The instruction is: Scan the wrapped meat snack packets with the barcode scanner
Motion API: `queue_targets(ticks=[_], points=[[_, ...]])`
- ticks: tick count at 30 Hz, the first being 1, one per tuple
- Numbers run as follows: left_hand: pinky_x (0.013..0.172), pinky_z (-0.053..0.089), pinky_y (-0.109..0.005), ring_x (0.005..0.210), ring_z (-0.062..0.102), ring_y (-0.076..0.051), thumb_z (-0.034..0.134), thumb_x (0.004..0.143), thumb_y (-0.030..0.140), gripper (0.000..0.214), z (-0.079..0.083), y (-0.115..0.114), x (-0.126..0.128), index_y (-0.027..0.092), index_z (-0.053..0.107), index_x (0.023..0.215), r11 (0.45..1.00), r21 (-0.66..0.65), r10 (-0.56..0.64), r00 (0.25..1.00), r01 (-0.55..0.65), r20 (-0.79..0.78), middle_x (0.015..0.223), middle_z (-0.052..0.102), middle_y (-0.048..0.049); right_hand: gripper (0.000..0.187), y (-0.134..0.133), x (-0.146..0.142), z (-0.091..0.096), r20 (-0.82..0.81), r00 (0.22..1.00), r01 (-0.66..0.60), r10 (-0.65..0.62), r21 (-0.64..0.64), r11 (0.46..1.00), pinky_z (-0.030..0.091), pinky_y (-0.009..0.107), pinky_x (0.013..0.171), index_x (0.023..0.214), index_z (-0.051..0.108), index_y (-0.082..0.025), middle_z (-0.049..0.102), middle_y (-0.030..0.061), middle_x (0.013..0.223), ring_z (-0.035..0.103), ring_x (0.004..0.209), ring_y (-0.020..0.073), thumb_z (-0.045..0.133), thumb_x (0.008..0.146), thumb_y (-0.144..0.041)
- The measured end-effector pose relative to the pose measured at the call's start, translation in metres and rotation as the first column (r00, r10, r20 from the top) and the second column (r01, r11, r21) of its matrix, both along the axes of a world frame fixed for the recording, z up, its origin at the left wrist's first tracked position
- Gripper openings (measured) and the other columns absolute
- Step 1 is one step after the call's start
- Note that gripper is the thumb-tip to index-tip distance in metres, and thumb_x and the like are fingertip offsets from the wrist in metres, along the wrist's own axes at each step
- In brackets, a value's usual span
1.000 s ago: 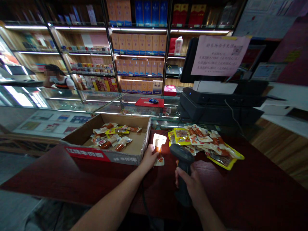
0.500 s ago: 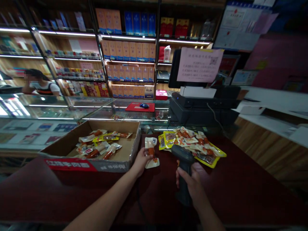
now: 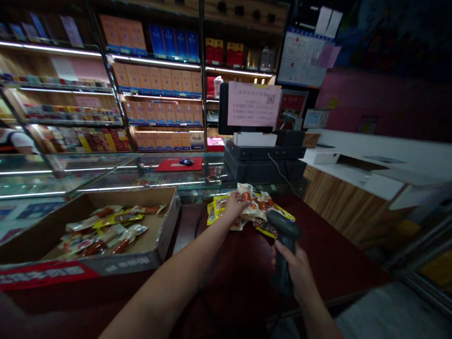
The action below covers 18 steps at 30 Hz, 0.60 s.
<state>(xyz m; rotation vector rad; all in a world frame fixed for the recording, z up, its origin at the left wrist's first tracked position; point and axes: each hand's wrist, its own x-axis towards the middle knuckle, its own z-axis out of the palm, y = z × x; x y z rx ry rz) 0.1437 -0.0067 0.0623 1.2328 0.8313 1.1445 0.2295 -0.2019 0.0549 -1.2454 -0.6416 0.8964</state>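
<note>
My left hand (image 3: 234,204) reaches over the pile of snack packets (image 3: 254,209) on the dark red counter (image 3: 325,263), its fingers curled on a sausage packet (image 3: 245,194) at the pile's top. My right hand (image 3: 296,269) grips the handle of a grey barcode scanner (image 3: 284,238), whose head points toward the pile. A cardboard box (image 3: 106,263) with several more packets lies to the left.
Behind the pile stands a black cash register with a monitor (image 3: 263,157) bearing a pink notice. A glass display case (image 3: 106,174) carries a red mouse pad (image 3: 179,164). Shelves of boxed goods fill the back. A person's sleeve (image 3: 14,140) shows at far left.
My left hand has carried the sausage packet from beside the box rightward onto the pile. The view has swung right. My right hand still holds the scanner.
</note>
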Motion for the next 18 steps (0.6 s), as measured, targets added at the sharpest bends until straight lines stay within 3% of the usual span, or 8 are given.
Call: queue_targets(ticks=[4,8,11,14,18], points=[[0.075,0.047,-0.031,0.082,0.062,-0.019,0.071,0.058,0.01,0.044,-0.002,0.013,0.022,0.012,0.054,0.099,0.989,0.136,0.088,0.951,-0.049,-0.296,0.092,0.065,-0.0088,0.033,-0.007,0.005,0.004,0.016,1.0,-0.001,0.001,0.017,1.0,0.043,0.022,0.039,0.07,0.054,-0.017,0.057,-0.0038,0.052,0.051,0.04,0.0107,0.072,0.063,-0.043],[0.08,0.044,-0.034,0.085,0.06,-0.021,0.067,0.061,0.015,0.023,-0.004,0.008,0.02,0.013,0.06,0.083,0.947,0.32,0.168,0.859,-0.005,-0.484,0.086,0.065,-0.0075,0.032,-0.009,0.006,0.007,0.026,1.0,0.012,-0.012,0.003,1.0,0.043,0.022,0.039,0.067,0.054,-0.017,0.056,-0.0037,0.051,0.051,0.041,0.0111,0.072,0.062,-0.043],[0.087,0.042,-0.035,0.092,0.059,-0.022,0.063,0.065,0.013,0.006,-0.002,-0.004,0.011,0.014,0.062,0.07,0.908,0.417,0.184,0.865,0.031,-0.467,0.091,0.066,-0.0088,0.032,-0.007,0.002,0.008,0.028,1.0,0.004,-0.004,0.001,1.0,0.043,0.023,0.039,0.066,0.054,-0.017,0.055,-0.0033,0.05,0.051,0.04,0.0115,0.072,0.062,-0.043],[0.094,0.038,-0.035,0.105,0.056,-0.024,0.063,0.066,0.012,0.005,0.004,-0.015,-0.007,0.015,0.065,0.069,0.898,0.439,0.209,0.887,-0.007,-0.413,0.11,0.063,-0.0119,0.032,-0.002,-0.003,0.004,0.026,0.999,-0.021,0.021,-0.004,1.0,0.043,0.023,0.038,0.068,0.054,-0.018,0.056,-0.0032,0.051,0.051,0.04,0.0118,0.073,0.06,-0.043],[0.093,0.04,-0.037,0.104,0.057,-0.026,0.066,0.065,0.016,0.005,0.01,-0.022,-0.056,0.016,0.068,0.07,0.915,0.399,0.24,0.874,-0.058,-0.423,0.112,0.063,-0.0126,0.035,0.008,-0.016,-0.006,0.0,0.995,-0.098,0.098,-0.044,0.994,0.043,0.024,0.037,0.072,0.055,-0.018,0.056,-0.0037,0.051,0.052,0.039,0.013,0.073,0.059,-0.045]])
